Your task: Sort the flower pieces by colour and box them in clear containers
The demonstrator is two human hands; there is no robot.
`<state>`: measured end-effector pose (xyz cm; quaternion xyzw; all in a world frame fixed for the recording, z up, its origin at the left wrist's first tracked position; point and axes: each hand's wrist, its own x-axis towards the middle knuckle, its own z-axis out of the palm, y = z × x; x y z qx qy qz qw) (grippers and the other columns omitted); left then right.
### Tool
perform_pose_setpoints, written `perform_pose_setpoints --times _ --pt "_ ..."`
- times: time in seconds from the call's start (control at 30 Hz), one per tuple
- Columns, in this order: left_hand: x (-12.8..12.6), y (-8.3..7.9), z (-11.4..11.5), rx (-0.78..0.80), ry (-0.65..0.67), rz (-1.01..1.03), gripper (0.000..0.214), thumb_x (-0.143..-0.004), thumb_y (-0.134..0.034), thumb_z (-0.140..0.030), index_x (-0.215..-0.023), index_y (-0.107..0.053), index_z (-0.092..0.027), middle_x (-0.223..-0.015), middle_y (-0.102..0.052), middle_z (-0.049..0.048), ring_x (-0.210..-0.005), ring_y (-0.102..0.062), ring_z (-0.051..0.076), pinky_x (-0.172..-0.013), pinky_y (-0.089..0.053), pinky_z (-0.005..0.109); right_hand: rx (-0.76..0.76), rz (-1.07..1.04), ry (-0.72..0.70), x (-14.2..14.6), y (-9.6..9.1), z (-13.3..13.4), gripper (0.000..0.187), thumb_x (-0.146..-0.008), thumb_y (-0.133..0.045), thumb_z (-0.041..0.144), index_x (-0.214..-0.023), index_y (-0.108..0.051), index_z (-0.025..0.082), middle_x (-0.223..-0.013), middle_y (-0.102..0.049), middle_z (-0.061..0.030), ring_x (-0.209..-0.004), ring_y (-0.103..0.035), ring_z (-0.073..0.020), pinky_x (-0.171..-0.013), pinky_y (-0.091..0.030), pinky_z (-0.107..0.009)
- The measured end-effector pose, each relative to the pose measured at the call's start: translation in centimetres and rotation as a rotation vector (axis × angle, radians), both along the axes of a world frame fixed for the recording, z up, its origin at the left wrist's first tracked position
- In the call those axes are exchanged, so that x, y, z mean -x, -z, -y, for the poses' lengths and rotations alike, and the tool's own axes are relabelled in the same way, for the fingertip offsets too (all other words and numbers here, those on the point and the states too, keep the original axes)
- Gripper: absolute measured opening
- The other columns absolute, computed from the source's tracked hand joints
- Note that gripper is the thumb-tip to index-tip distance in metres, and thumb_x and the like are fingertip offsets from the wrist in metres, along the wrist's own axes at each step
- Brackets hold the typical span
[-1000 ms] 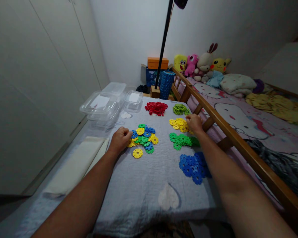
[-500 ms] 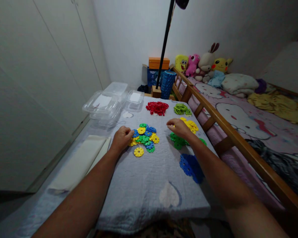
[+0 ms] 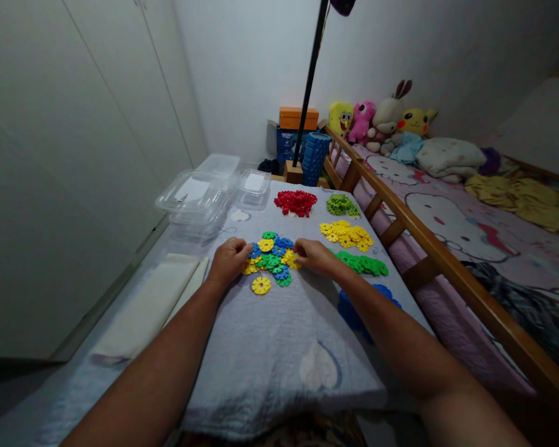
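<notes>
We are in a bedroom at home. A bed (image 3: 507, 261) with a wooden rail (image 3: 423, 236) runs along our right, its bedding printed with cartoon cats, and soft toys (image 3: 386, 118) sit in a row at its far end. White wardrobe doors (image 3: 97, 124) fill the left wall. Before us, colourful toy discs (image 3: 270, 257) lie on a quilted cover (image 3: 270, 347).

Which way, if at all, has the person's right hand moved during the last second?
Yes. The right hand has moved left, away from the sorted yellow pile by the wooden bed rail, to the right edge of the mixed pile.
</notes>
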<state>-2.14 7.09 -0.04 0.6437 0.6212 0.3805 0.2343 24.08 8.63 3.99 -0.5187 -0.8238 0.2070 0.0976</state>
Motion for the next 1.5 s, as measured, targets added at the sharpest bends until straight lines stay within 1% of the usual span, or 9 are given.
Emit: perform_pose_setpoints --times 0.13,0.3,0.37,0.47,0.63,0.87,1.13,1.4,1.5 --pt "0.0 0.1 -0.1 0.020 0.004 0.032 0.034 -0.084 -0.053 -0.049 -0.062 -0.053 -0.023 -0.061 -0.051 0.0000 -0.069 -0.051 0.018 -0.061 -0.036 0.030 0.028 -0.117 0.030 -2.2 -0.9 -0.8 0.014 -0.082 -0.063 0.010 -0.091 -0.071 0.018 -0.085 -0.072 -0.0001 -0.076 -0.061 -0.0131 -0.069 -0.041 -0.022" --pt "0.0 0.2 -0.1 0.025 0.005 0.021 0.035 -0.083 -0.052 -0.051 -0.063 -0.055 -0.023 -0.061 -0.053 0.0005 -0.069 -0.052 0.019 -0.061 -0.036 0.030 -0.175 -0.212 0.317 -6.8 -1.7 -3.8 0.014 -0.082 -0.059 0.014 -0.087 -0.072 0.017 -0.086 -0.073 -0.0028 -0.079 -0.063 -0.0160 -0.074 -0.045 -0.025" --pt "0.0 0.2 -0.2 0.021 0.004 0.013 0.035 -0.083 -0.052 -0.051 -0.063 -0.056 -0.023 -0.061 -0.053 0.0006 -0.069 -0.053 0.019 -0.061 -0.036 0.030 -0.283 -0.173 0.459 -8.8 -2.0 -5.2 0.018 -0.080 -0.056 0.013 -0.086 -0.073 0.017 -0.088 -0.073 -0.0045 -0.081 -0.063 -0.0179 -0.076 -0.047 -0.027" --pt "-0.1 0.2 -0.2 0.013 0.003 -0.001 0.035 -0.083 -0.053 -0.051 -0.063 -0.056 -0.023 -0.061 -0.055 0.0008 -0.069 -0.054 0.019 -0.062 -0.037 0.030 -0.398 -0.068 0.590 -11.2 -2.1 -6.9 0.024 -0.080 -0.053 0.013 -0.088 -0.075 0.016 -0.094 -0.075 -0.0080 -0.090 -0.064 -0.0209 -0.085 -0.048 -0.030" --pt "0.0 0.2 -0.2 0.010 -0.003 -0.012 0.035 -0.083 -0.053 -0.050 -0.064 -0.058 -0.022 -0.064 -0.058 0.0016 -0.070 -0.055 0.019 -0.063 -0.038 0.030 -0.404 0.100 0.701 -12.4 -1.3 -7.9 0.030 -0.084 -0.052 0.014 -0.096 -0.080 0.018 -0.108 -0.076 -0.0107 -0.101 -0.064 -0.0233 -0.092 -0.046 -0.033" --pt "0.0 0.2 -0.2 0.004 0.013 -0.012 0.037 -0.086 -0.053 -0.051 -0.063 -0.058 -0.022 -0.064 -0.057 0.0014 -0.070 -0.055 0.019 -0.064 -0.039 0.030 -0.342 0.274 0.724 -12.1 -0.3 -7.6 0.031 -0.089 -0.052 0.017 -0.101 -0.081 0.022 -0.118 -0.074 -0.0114 -0.109 -0.060 -0.0284 -0.090 -0.043 -0.039" --pt "0.1 0.3 -0.2 -0.021 -0.004 -0.012 0.035 -0.086 -0.054 -0.048 -0.063 -0.057 -0.022 -0.070 -0.054 0.0012 -0.071 -0.054 0.018 -0.067 -0.040 0.031 -0.339 0.288 0.685 -12.6 0.2 -6.4 0.031 -0.088 -0.055 0.017 -0.104 -0.081 0.022 -0.122 -0.073 -0.0106 -0.111 -0.059 -0.0277 -0.090 -0.043 -0.038" --pt "0.1 0.2 -0.3 -0.049 -0.001 -0.006 0.031 -0.085 -0.056 -0.042 -0.061 -0.055 -0.022 -0.075 -0.054 0.0017 -0.074 -0.054 0.018 -0.073 -0.043 0.031 -0.376 0.220 0.691 -12.2 -1.2 -5.5 0.031 -0.089 -0.053 0.017 -0.104 -0.080 0.021 -0.121 -0.073 -0.0114 -0.113 -0.061 -0.0293 -0.093 -0.045 -0.038" --pt "0.2 0.2 -0.3 -0.041 0.017 -0.003 0.030 -0.085 -0.056 -0.042 -0.062 -0.055 -0.022 -0.073 -0.054 0.0013 -0.073 -0.053 0.018 -0.072 -0.042 0.031 -0.404 0.178 0.610 -10.7 -1.8 -5.4 0.028 -0.090 -0.054 0.017 -0.103 -0.079 0.019 -0.118 -0.074 -0.0119 -0.113 -0.061 -0.0288 -0.096 -0.045 -0.038"
